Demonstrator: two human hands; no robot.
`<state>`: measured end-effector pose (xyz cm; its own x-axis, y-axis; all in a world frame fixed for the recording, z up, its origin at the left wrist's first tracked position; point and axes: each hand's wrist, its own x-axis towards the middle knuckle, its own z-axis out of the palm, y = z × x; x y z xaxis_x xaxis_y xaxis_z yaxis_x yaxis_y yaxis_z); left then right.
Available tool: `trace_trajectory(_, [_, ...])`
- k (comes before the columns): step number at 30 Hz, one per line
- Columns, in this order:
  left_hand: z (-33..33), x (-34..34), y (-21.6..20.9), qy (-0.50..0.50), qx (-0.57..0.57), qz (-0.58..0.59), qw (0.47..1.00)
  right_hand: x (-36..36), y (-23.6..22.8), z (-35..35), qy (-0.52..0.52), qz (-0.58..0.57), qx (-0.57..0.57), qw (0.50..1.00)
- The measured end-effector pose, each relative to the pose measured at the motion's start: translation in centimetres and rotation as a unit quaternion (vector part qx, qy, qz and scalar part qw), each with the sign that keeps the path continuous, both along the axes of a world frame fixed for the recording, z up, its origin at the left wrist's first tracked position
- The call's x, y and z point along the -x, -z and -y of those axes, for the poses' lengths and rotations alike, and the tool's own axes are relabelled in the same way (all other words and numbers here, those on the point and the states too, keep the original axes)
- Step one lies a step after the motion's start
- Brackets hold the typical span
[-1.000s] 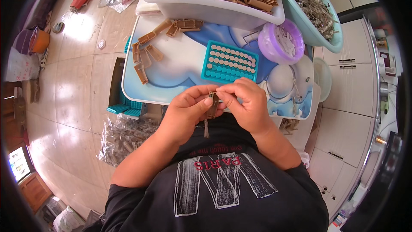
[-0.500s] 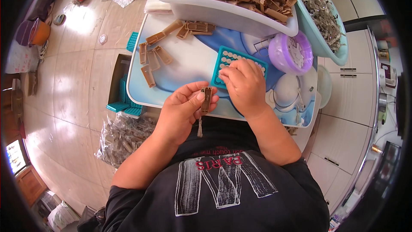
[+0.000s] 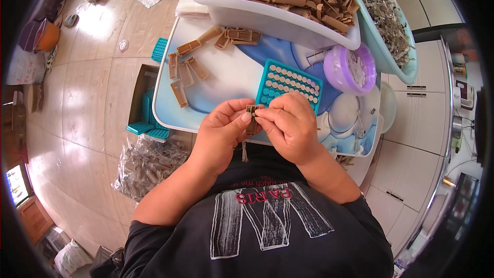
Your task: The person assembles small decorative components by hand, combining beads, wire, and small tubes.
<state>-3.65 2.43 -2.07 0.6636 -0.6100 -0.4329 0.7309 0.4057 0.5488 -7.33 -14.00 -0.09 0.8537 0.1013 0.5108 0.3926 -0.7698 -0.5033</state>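
Note:
My left hand grips a small open brown plastic casing, held upright in front of my chest, with a pale tassel-like strand hanging below it. At the casing's upper end, my right hand has its thumb and forefinger pinched together; whatever lies between them is too small to name. Just beyond the right hand lies a teal tray carrying rows of small pale round discs. Some pockets at its near left hold no disc.
Several loose brown casings lie at the table's far left. Behind are a white tub of brown parts, a green basin of wiry pieces and a purple bowl. A box with teal trays stands left.
My right hand has come from the teal tray down to the casing in my left hand. More of the tray's discs now show. My left hand has barely moved.

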Motion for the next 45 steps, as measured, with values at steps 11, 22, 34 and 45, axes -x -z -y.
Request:
trace_trajectory(11, [0.1,-0.3,0.0,-0.003,-0.024,0.002,1.000,-2.9,1.8,2.3,0.121,-0.006,0.090,0.989])
trace_trajectory(22, [0.3,-0.3,0.1,-0.014,-0.018,-0.005,1.000,-2.5,1.4,2.2,0.088,-0.016,0.058,0.994])
trace_trajectory(34, [0.2,-0.2,0.4,-0.006,-0.005,0.001,1.000,-1.0,0.6,0.2,-0.014,0.010,0.005,1.000])
trace_trajectory(45, [0.2,-0.4,0.6,-0.009,-0.003,-0.004,1.000,-2.3,1.8,3.1,0.147,-0.008,0.071,0.987])
